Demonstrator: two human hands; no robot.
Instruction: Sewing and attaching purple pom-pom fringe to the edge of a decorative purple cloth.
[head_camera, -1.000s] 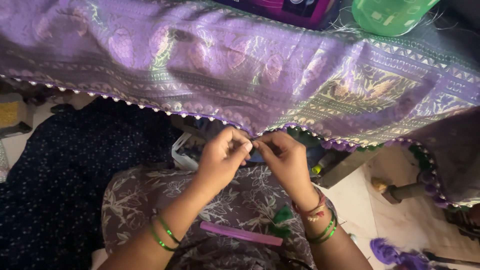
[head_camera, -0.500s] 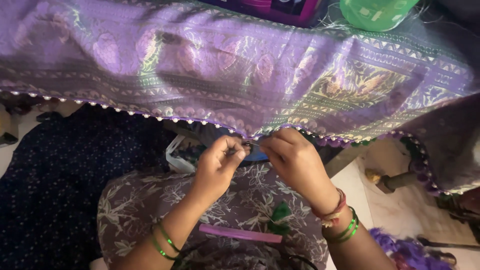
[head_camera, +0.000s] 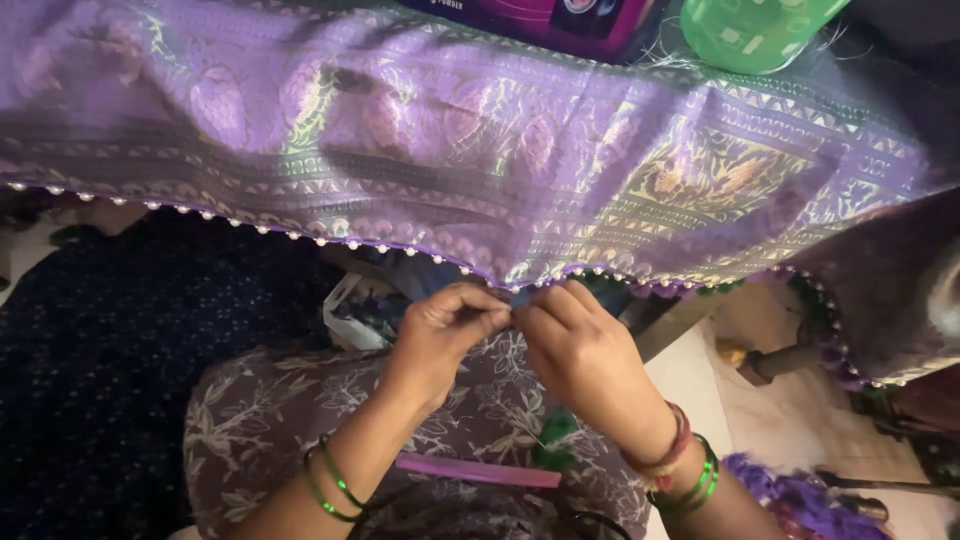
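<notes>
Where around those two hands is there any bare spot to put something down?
The pale floor right of the right hand is bare, bordered by the purple cloth edge and a purple thread heap. The floral lap left of the left hand is open too. Between the hands, under the beaded edge, it is crowded.

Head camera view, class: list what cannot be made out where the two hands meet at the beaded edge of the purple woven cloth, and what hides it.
- What the left hand and right hand pinch: too small, covered by the fingertips.
- The surface under the purple woven cloth: hidden by its drape.
- The translucent green plastic container: cut off by the top edge.
- The pink flat strip on the lap: its kind is unclear.
</notes>
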